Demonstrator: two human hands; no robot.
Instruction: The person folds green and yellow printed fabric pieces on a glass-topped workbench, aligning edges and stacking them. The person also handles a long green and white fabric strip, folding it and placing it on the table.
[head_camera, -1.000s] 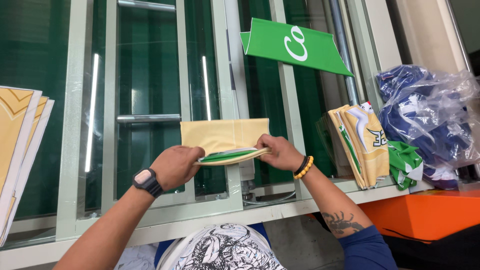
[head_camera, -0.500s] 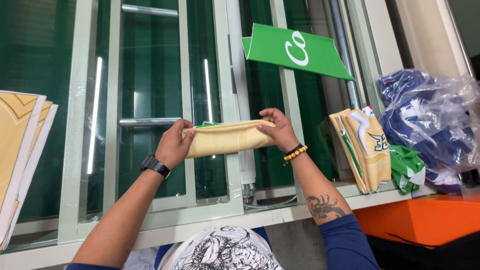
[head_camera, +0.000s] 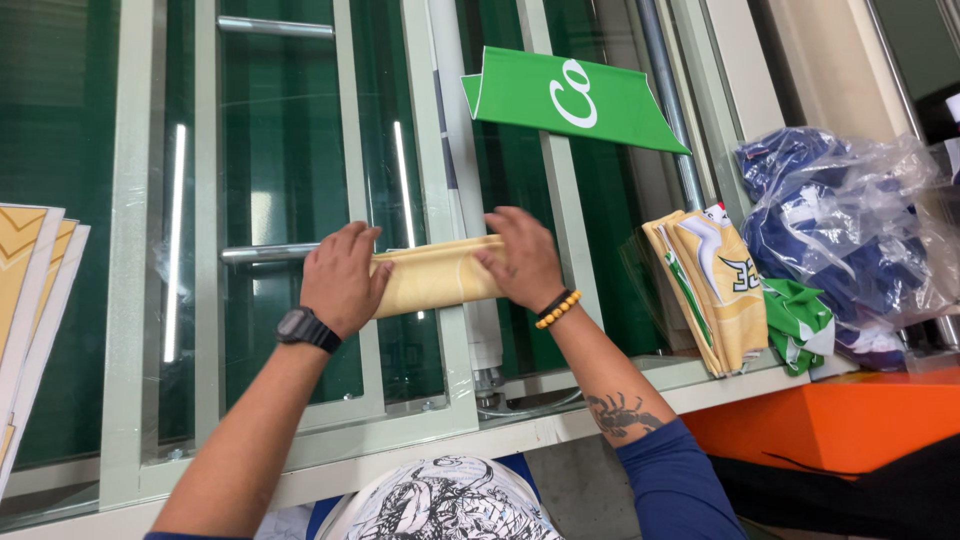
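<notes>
Two bare hands press a rolled pale-yellow fabric bundle (head_camera: 437, 277) against a grey-framed glass window (head_camera: 290, 150). The left hand (head_camera: 342, 278), above a black wristwatch (head_camera: 306, 328), curls over one end; the right hand (head_camera: 520, 258), above a beaded bracelet (head_camera: 557, 308), lies flat on the other. Folded yellow garments (head_camera: 712, 285) and bagged blue clothing (head_camera: 850, 230) sit well apart, right.
</notes>
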